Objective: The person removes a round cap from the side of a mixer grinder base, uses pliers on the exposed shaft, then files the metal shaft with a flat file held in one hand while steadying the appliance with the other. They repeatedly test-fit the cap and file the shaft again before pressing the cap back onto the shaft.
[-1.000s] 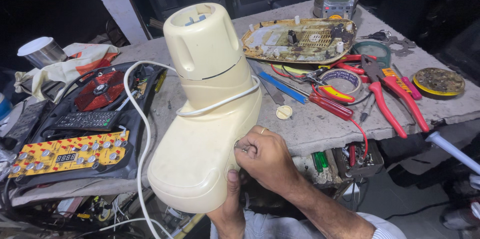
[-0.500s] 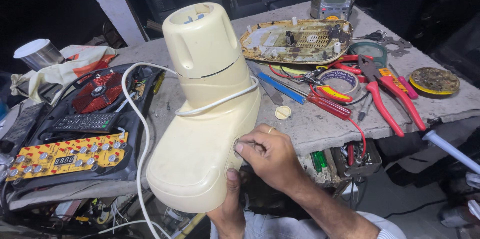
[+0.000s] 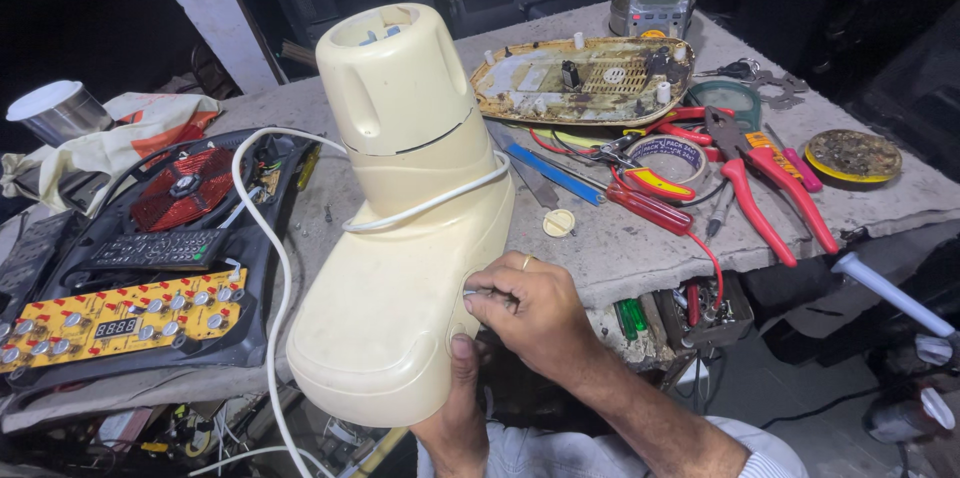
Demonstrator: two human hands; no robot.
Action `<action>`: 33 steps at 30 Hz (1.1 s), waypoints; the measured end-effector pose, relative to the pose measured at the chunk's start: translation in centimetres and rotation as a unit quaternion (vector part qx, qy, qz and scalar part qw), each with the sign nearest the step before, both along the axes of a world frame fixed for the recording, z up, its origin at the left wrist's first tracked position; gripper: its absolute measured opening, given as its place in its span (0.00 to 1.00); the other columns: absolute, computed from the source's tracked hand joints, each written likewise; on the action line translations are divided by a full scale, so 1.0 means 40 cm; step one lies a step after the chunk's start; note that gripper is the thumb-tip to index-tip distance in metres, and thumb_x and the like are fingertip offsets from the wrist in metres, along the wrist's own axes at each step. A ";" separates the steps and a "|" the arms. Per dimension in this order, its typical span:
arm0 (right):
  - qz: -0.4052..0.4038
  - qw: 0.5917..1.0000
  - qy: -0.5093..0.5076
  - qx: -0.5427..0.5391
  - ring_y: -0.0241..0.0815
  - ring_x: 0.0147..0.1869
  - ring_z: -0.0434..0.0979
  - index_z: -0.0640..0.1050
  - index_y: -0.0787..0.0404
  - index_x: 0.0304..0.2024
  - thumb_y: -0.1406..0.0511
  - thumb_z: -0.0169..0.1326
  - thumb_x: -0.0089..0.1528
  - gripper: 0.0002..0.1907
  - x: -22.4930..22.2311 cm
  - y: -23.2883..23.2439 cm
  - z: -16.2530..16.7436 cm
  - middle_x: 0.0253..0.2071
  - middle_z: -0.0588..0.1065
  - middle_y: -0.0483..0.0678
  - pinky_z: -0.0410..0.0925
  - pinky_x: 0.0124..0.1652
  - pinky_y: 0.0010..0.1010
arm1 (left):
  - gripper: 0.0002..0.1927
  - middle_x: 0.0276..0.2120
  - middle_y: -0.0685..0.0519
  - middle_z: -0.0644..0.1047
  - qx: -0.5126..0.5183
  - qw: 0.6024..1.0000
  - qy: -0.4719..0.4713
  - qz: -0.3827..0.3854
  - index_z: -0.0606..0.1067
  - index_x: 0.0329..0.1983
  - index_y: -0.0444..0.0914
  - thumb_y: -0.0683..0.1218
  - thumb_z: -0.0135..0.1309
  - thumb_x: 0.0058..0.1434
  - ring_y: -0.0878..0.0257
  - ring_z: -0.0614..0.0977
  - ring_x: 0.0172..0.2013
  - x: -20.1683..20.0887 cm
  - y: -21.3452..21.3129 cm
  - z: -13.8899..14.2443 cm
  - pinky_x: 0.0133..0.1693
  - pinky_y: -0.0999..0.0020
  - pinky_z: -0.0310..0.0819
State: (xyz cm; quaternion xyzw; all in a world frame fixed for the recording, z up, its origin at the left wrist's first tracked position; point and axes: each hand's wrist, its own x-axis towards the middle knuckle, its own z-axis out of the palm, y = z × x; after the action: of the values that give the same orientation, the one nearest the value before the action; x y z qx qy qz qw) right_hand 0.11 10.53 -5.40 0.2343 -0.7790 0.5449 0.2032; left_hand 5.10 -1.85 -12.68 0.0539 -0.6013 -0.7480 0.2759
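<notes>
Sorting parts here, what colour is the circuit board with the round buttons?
Yellow, the flat circuit board, clearest in the head view.

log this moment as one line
left hand: props cream appliance housing from below | right hand: fingertips at housing's side | white cord: looped round it | red pliers: lying on bench

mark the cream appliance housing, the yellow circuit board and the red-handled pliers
cream appliance housing [image 3: 400,268], head view, on its broad side wall.
yellow circuit board [image 3: 110,323], head view, mid-board.
red-handled pliers [image 3: 765,183], head view, on a red handle.
</notes>
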 end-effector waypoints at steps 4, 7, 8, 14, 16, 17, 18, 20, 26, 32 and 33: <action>-0.030 0.994 0.087 0.065 0.49 0.36 0.82 0.82 0.64 0.39 0.67 0.62 0.59 0.08 0.010 -0.004 0.010 0.34 0.79 0.51 0.74 0.36 0.36 | 0.16 0.31 0.46 0.83 0.035 0.999 -0.027 -0.006 0.78 0.44 0.28 0.46 0.60 0.61 0.60 0.84 0.30 -0.002 -0.001 0.001 0.33 0.67 0.81; 0.006 0.993 0.078 0.091 0.53 0.34 0.81 0.80 0.65 0.39 0.67 0.61 0.59 0.08 0.007 0.008 0.023 0.33 0.78 0.52 0.73 0.35 0.38 | 0.17 0.33 0.46 0.83 0.047 0.998 -0.031 -0.009 0.77 0.46 0.28 0.46 0.60 0.60 0.60 0.85 0.31 0.003 -0.004 0.006 0.34 0.66 0.83; 0.021 0.992 0.078 0.099 0.53 0.34 0.80 0.80 0.65 0.39 0.67 0.61 0.59 0.08 0.003 0.014 0.027 0.33 0.78 0.53 0.73 0.34 0.39 | 0.17 0.33 0.45 0.83 0.035 0.999 -0.024 -0.010 0.77 0.46 0.28 0.46 0.61 0.60 0.60 0.84 0.31 0.004 -0.004 0.009 0.35 0.67 0.82; 0.044 0.978 0.148 0.143 0.54 0.34 0.79 0.80 0.63 0.39 0.68 0.60 0.59 0.07 -0.017 0.043 0.038 0.32 0.76 0.52 0.72 0.33 0.40 | 0.20 0.39 0.46 0.83 -0.033 0.999 -0.008 0.005 0.76 0.51 0.28 0.45 0.62 0.60 0.58 0.84 0.37 0.010 0.003 0.036 0.40 0.65 0.80; 0.064 0.970 0.167 0.164 0.54 0.33 0.78 0.79 0.63 0.38 0.67 0.60 0.59 0.07 -0.022 0.049 0.043 0.31 0.75 0.52 0.71 0.32 0.41 | 0.23 0.44 0.47 0.82 -0.083 0.996 0.009 0.028 0.76 0.53 0.28 0.46 0.63 0.59 0.57 0.83 0.42 0.013 0.003 0.049 0.45 0.64 0.78; 0.078 0.966 0.176 0.172 0.54 0.33 0.78 0.78 0.63 0.37 0.67 0.61 0.59 0.07 -0.024 0.055 0.047 0.31 0.74 0.52 0.70 0.32 0.41 | 0.23 0.45 0.47 0.82 -0.087 0.996 0.003 0.032 0.76 0.53 0.29 0.46 0.64 0.58 0.57 0.83 0.43 0.015 0.001 0.054 0.46 0.63 0.78; 0.075 0.962 0.191 0.180 0.53 0.32 0.77 0.78 0.63 0.36 0.67 0.61 0.58 0.07 -0.023 0.058 0.050 0.31 0.74 0.52 0.70 0.32 0.41 | 0.24 0.46 0.47 0.82 -0.092 0.995 -0.003 0.034 0.76 0.53 0.29 0.47 0.65 0.57 0.57 0.82 0.44 0.016 0.000 0.060 0.47 0.63 0.77; 0.064 0.953 0.221 0.197 0.53 0.31 0.77 0.78 0.62 0.34 0.66 0.62 0.57 0.07 -0.024 0.077 0.057 0.30 0.75 0.51 0.70 0.31 0.40 | 0.24 0.45 0.46 0.83 -0.133 0.990 -0.037 0.038 0.77 0.51 0.31 0.47 0.66 0.55 0.57 0.83 0.43 0.016 -0.006 0.066 0.47 0.62 0.77; -0.194 0.919 0.102 0.327 0.59 0.33 0.79 0.79 0.65 0.32 0.64 0.58 0.55 0.09 -0.074 0.219 0.075 0.30 0.76 0.57 0.72 0.35 0.48 | 0.21 0.43 0.47 0.84 -0.306 0.947 -0.080 0.053 0.81 0.46 0.34 0.48 0.69 0.51 0.55 0.84 0.43 0.008 -0.046 0.031 0.48 0.59 0.76; -0.229 0.860 -0.035 0.455 0.58 0.39 0.80 0.80 0.63 0.38 0.58 0.60 0.57 0.15 -0.071 0.261 0.116 0.36 0.78 0.56 0.73 0.40 0.49 | 0.17 0.43 0.45 0.83 -0.655 0.735 0.072 0.159 0.81 0.47 0.35 0.45 0.63 0.54 0.51 0.84 0.44 -0.022 -0.111 -0.045 0.48 0.56 0.76; -0.235 0.857 -0.039 0.457 0.58 0.40 0.80 0.79 0.63 0.40 0.56 0.61 0.57 0.18 -0.046 0.249 0.128 0.38 0.78 0.56 0.73 0.39 0.49 | 0.17 0.43 0.45 0.83 -0.637 0.753 0.074 0.145 0.80 0.48 0.35 0.45 0.63 0.55 0.50 0.84 0.45 -0.028 -0.117 -0.056 0.48 0.55 0.76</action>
State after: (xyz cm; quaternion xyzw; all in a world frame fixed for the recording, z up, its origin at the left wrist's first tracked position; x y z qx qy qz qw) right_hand -1.74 20.49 -0.28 0.0895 -0.9796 0.0723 0.1649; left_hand 4.00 -6.54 -14.92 -0.1034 -0.9015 -0.1442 0.3946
